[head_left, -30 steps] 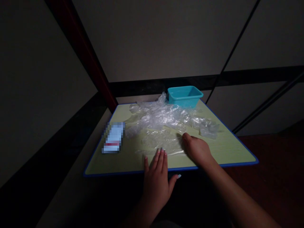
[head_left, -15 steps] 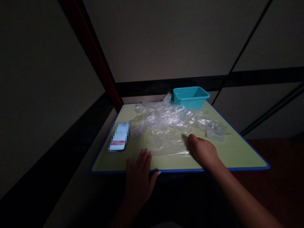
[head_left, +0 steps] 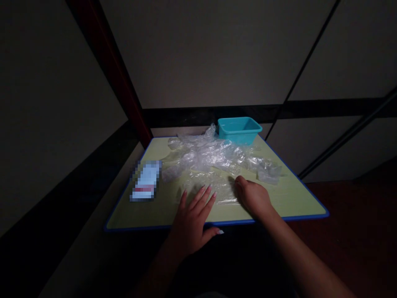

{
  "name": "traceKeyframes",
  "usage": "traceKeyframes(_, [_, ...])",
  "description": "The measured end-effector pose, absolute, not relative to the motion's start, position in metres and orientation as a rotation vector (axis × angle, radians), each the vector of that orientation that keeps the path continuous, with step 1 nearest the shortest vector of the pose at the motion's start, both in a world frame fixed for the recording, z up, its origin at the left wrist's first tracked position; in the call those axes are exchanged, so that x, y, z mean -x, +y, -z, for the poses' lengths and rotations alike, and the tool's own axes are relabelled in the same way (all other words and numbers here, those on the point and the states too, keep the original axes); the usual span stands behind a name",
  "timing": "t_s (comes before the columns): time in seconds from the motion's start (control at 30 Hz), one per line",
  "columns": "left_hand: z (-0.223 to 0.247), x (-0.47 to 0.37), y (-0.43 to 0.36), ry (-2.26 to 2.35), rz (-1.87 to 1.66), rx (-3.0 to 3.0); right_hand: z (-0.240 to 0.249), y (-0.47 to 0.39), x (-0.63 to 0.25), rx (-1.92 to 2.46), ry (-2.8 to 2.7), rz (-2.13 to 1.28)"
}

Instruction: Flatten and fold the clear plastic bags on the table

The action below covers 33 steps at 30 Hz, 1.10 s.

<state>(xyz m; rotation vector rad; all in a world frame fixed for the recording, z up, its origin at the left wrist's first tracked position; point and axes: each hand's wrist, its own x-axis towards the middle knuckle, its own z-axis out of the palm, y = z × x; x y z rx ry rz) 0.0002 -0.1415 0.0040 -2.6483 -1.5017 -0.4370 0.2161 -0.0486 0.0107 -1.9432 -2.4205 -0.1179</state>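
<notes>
A flat clear plastic bag (head_left: 221,189) lies near the front edge of a pale green table (head_left: 285,196). My left hand (head_left: 192,221) rests flat with fingers spread, fingertips on the bag's left end. My right hand (head_left: 252,196) is curled knuckles-up on the bag's right end; whether it pinches the plastic I cannot tell. Behind them spreads a heap of crumpled clear plastic bags (head_left: 211,154).
A teal plastic tub (head_left: 238,129) stands at the table's far edge. A blurred phone-like flat item (head_left: 146,181) lies at the left. A blue rim edges the table (head_left: 139,227). Dark walls and a red-brown post (head_left: 108,70) stand behind and left.
My left hand slid left off the bag half a second ago, then came forward and right onto the bag's left end. My right hand stayed on the bag.
</notes>
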Motion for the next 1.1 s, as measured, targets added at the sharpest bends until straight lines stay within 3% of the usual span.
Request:
traceKeyframes(0.57, [0.005,0.007,-0.118,-1.423,0.412,2.772,-0.012,-0.050,-0.240,1.760,-2.049,-0.186])
traceKeyframes(0.7, [0.005,0.006,-0.119,-1.423,0.425,2.750,-0.017,-0.076,-0.239,1.672,-1.842,0.013])
traceKeyframes(0.8, [0.007,0.005,-0.121,-1.458,0.436,2.689,-0.017,-0.104,-0.216,1.582,-2.138,0.022])
traceKeyframes(0.9, [0.012,0.005,-0.120,-1.466,0.454,2.638,-0.015,-0.123,-0.188,1.487,-2.436,-0.190])
traceKeyframes(1.1, [0.018,0.007,-0.117,-1.447,0.413,2.649,-0.012,-0.123,-0.165,1.374,-2.478,-0.453])
